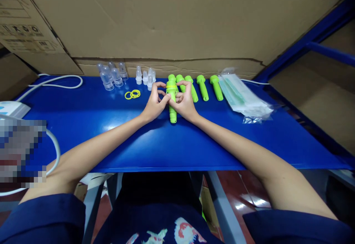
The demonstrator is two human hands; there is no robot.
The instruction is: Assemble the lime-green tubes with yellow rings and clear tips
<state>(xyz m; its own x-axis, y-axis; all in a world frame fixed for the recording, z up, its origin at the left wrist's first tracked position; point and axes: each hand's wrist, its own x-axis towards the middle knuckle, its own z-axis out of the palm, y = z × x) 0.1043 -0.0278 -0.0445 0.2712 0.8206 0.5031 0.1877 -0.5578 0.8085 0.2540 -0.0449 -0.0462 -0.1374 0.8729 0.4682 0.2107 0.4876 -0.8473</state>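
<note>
Both of my hands meet over the middle of the table around a lime-green, flashlight-shaped plastic body (173, 116). A yellow rubber ring (171, 86) sits around its upper part, near the wider head. My left hand (154, 105) grips the body from the left, thumb on its front and index finger curled to the ring. From the other side my right hand (186, 105) holds it the same way, its index fingertip also near the ring. Loose yellow rings (135, 93) lie to the left. Several matching green bodies (203, 88) are lined up behind and to the right.
Clear plastic caps (107, 82) and smaller clear-and-white pieces (138, 75) stand at the back left of the blue table (124, 144). A plastic-wrapped white and green pack (246, 94) lies right. A white cable (63, 77) loops at left; cardboard (166, 22) walls the back.
</note>
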